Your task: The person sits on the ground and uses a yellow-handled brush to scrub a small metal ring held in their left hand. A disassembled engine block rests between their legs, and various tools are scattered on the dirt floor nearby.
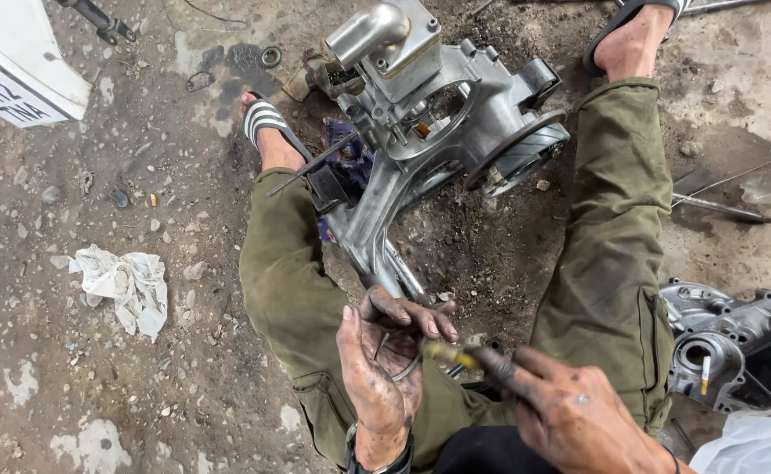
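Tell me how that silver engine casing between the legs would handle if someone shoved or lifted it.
The engine casing looks like thick cast metal, so probably heavy and rigid. Its lumpy shape, lying on the dirt floor, suggests it would drag rather than roll. Greasy surfaces may make the grip slippery.

The right hand (570, 412) is cut off below, its small yellowish tool (451, 355) blurred.
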